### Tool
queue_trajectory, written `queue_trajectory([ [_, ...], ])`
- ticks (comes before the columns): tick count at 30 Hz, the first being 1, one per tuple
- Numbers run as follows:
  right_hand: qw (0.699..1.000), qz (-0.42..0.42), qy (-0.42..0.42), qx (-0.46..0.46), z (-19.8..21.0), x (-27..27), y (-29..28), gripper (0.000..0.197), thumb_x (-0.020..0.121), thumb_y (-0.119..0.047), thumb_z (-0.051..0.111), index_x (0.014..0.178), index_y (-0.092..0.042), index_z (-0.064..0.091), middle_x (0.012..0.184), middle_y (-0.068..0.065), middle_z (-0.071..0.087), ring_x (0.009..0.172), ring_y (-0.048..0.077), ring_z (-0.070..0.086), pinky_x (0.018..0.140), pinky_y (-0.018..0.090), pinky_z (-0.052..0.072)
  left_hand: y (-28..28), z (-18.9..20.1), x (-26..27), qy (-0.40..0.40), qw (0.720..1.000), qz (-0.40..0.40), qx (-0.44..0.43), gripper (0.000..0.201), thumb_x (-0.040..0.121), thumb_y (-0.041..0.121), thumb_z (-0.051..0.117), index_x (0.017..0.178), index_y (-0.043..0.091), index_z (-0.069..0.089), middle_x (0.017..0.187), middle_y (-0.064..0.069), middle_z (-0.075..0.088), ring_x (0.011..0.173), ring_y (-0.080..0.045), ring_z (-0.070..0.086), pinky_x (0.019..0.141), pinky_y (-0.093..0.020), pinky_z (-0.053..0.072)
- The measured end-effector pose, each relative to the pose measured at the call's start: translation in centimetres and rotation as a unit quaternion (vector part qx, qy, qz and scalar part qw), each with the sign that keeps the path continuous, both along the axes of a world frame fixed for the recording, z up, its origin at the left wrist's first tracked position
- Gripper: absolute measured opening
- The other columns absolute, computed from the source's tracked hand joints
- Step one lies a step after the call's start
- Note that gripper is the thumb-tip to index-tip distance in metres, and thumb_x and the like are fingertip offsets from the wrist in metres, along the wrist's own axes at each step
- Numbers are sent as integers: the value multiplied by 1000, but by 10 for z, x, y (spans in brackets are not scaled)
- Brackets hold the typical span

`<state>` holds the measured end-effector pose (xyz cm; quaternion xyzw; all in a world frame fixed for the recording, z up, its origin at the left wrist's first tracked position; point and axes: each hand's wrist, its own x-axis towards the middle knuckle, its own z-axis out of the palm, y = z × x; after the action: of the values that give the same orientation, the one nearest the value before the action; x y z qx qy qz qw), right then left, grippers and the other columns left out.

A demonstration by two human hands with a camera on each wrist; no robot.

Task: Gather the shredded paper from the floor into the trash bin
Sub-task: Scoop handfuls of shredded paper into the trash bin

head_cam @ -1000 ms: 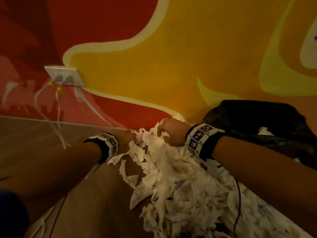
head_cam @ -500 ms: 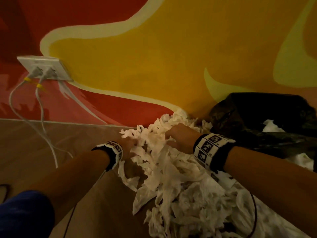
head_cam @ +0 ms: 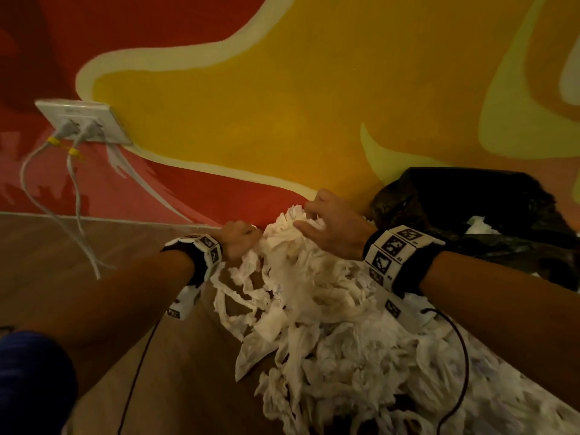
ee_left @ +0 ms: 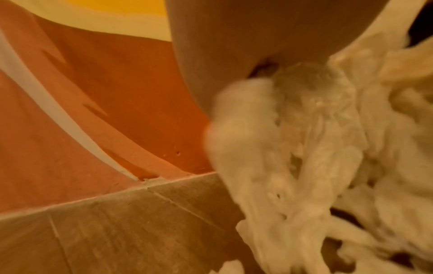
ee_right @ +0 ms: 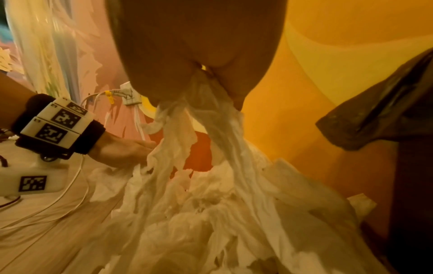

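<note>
A big heap of white shredded paper (head_cam: 329,324) lies on the wooden floor by the wall. My left hand (head_cam: 241,240) grips a bunch of strips at the heap's far left, and the left wrist view shows paper (ee_left: 304,129) hanging from the fist. My right hand (head_cam: 326,224) pinches the top of the heap and lifts it; long strips (ee_right: 211,148) trail down from its fingers. The trash bin with a dark bag (head_cam: 464,208) stands just right of my right hand, with some paper inside.
A painted red and yellow wall (head_cam: 282,105) runs close behind the heap. A white socket plate (head_cam: 83,120) with plugged-in cables (head_cam: 75,199) sits at the left, its cables trailing onto the floor. A thin black wire (head_cam: 461,356) hangs from my right wrist.
Both hands have closed on the paper and risen, pulling the top of the heap up off the floor; the right hand has moved up and toward the bin.
</note>
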<state>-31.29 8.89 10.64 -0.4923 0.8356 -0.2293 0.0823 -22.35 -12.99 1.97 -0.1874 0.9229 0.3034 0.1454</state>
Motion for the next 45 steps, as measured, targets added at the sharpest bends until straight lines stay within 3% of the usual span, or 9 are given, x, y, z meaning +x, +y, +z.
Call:
queue_trajectory([
  [3,999,23,-13,-29,10,-1,6,33,90,-33,62,74,-13,43,88,6,45,77,20,42,69,31,36,3,15,-2,29,999,25,-23,47,96,46,48,74,10,68,67,0,59,65,-15,55,61,-23,40],
  [8,999,23,-40,-21,24,-9,14,37,81,-34,73,75,-14,43,84,10,58,81,25,51,73,37,40,10,37,-8,19,999,35,-31,16,90,22,59,79,13,64,87,-3,63,90,-27,59,70,-29,45],
  [12,998,-4,-44,-37,25,-15,18,16,86,-27,69,96,-20,58,86,-16,55,83,-1,48,71,23,34,19,56,-6,27,997,25,-61,12,92,10,54,83,6,60,83,-8,58,91,-36,61,68,-35,45],
  [16,998,27,-28,-39,32,-19,22,17,96,-21,53,101,-15,68,108,-2,67,102,14,56,83,22,33,29,71,-6,51,994,20,-98,2,94,10,52,93,9,51,105,-17,60,89,-30,56,71,-35,43],
  [20,996,29,-44,-70,43,-19,26,11,93,-30,58,88,-21,60,94,-10,61,90,5,53,75,19,35,41,78,-7,84,993,9,-86,10,95,17,53,88,19,46,87,-5,59,75,-26,55,61,-29,40],
  [25,986,38,-67,-149,64,-19,43,26,81,-31,74,87,-17,53,78,-11,51,69,2,45,61,14,37,56,91,-14,-1,990,-57,-127,27,89,40,62,107,20,58,107,1,56,96,-23,57,81,-35,45],
  [36,999,-15,31,-21,80,-10,86,12,94,-12,54,102,-11,64,110,7,51,102,20,45,83,27,33,113,66,-51,-128,907,-266,-300,67,92,55,51,149,34,24,136,-3,54,119,-27,51,92,-35,44],
  [41,999,-22,-34,-13,75,4,102,7,99,-9,39,98,-9,46,72,5,48,63,21,42,56,35,31,124,64,-59,-59,912,-252,-319,10,95,38,53,94,29,57,114,-7,63,97,-27,59,74,-31,45],
  [45,999,-13,32,14,79,-2,102,24,92,1,44,109,-12,55,93,2,47,83,19,44,73,33,37,129,69,-60,-61,927,-243,-280,32,100,35,42,125,21,58,124,-9,59,108,-31,58,86,-36,47],
])
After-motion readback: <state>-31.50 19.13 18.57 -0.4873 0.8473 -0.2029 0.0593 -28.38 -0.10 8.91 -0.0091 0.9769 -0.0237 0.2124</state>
